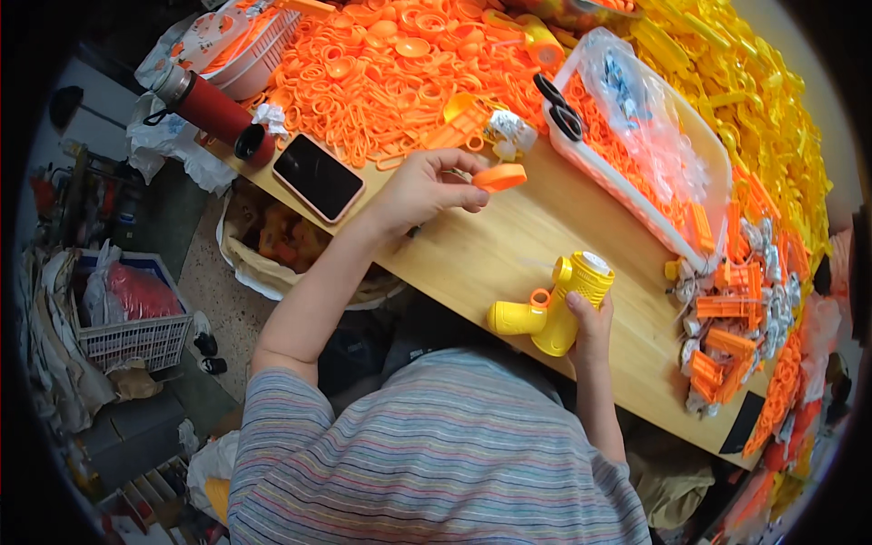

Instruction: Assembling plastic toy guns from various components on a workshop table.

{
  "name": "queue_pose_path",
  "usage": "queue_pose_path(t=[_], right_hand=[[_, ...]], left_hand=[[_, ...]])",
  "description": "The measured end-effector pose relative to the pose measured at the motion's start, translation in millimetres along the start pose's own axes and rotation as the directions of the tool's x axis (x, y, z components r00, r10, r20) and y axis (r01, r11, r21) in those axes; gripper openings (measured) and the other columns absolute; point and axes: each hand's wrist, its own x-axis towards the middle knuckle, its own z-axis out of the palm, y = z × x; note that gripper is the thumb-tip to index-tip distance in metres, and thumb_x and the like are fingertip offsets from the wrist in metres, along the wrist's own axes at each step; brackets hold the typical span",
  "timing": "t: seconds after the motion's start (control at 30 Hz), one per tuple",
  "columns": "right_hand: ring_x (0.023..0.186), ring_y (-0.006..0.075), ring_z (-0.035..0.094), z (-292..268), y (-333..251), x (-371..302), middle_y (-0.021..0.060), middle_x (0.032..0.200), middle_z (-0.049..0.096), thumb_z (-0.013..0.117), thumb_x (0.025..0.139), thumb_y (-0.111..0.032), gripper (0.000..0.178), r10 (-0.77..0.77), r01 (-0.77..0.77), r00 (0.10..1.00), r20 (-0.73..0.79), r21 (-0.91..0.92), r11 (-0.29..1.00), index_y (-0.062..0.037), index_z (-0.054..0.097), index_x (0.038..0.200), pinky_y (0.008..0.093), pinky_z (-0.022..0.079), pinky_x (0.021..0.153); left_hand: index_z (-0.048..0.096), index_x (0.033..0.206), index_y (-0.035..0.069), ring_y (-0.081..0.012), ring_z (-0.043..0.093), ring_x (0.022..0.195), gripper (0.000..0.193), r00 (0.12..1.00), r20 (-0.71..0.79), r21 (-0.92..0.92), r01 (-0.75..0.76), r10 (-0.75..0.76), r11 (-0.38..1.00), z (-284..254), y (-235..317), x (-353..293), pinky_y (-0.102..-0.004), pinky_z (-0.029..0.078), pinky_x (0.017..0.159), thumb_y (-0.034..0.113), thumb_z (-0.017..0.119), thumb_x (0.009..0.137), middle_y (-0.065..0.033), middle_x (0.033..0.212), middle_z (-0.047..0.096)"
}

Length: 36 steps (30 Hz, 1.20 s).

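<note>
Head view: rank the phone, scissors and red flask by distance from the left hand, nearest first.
From the left hand, which pinches an orange cap:
1. Phone, just to its left on the table edge.
2. Scissors, up and right, on the white tray rim.
3. Red flask, far left, beyond the phone.

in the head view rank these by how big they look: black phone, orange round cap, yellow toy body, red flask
1. red flask
2. yellow toy body, in the right hand; close to the phone, so unsure
3. phone
4. orange round cap, pinched by the left hand
</note>
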Motion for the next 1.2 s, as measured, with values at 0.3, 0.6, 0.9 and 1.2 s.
queue_pose_path(t=[0.3,0.6,0.9,1.2], right_hand=[[0.094,0.019,0.062,-22,-16,-26,0.0112,0.109,0.061,0.069,0.077,-0.026,0.058,-0.001,0.0,0.997,-0.075,-0.015,1.0,-0.001,0.048,0.126,0.0332,0.051,0.084],[0.091,0.0156,0.062,-28,-35,-27,0.0078,0.104,0.063,0.076,0.072,-0.025,0.057,0.015,-0.009,1.0,0.016,-0.312,0.95,0.0003,0.054,0.119,0.0305,0.05,0.083],[0.091,0.0158,0.063,1,-53,-13,0.0076,0.101,0.066,0.079,0.071,-0.018,0.055,0.182,-0.012,0.938,0.294,-0.499,0.866,0.0007,0.056,0.118,0.0304,0.051,0.082],[0.082,0.0135,0.065,14,-47,-13,0.0076,0.092,0.067,0.082,0.07,-0.023,0.053,0.244,-0.067,0.898,0.367,-0.435,0.898,-0.0007,0.06,0.113,0.0287,0.052,0.075]], left_hand=[[0.064,0.104,0.006,-0.0326,0.05,0.113,0.034,0.775,0.281,0.765,-0.537,0.566,0.356,35,-70,1,-0.0422,0.037,0.096,-0.002,0.058,0.071,-0.0135,0.114,0.056],[0.064,0.111,0.01,-0.0293,0.052,0.108,0.043,0.748,0.296,0.81,-0.526,0.594,0.259,64,-70,-3,-0.0399,0.038,0.094,0.023,0.074,0.072,-0.0135,0.112,0.057],[0.056,0.127,0.003,-0.0096,0.057,0.104,0.049,0.937,0.345,-0.055,-0.034,0.051,0.998,73,-32,-4,-0.0264,0.046,0.093,0.008,0.072,0.081,-0.0043,0.116,0.061],[0.057,0.125,0.001,-0.015,0.054,0.111,0.051,0.889,0.459,-0.051,0.022,0.003,0.998,68,-38,-22,-0.0297,0.041,0.101,0.006,0.075,0.077,-0.0055,0.115,0.058]])
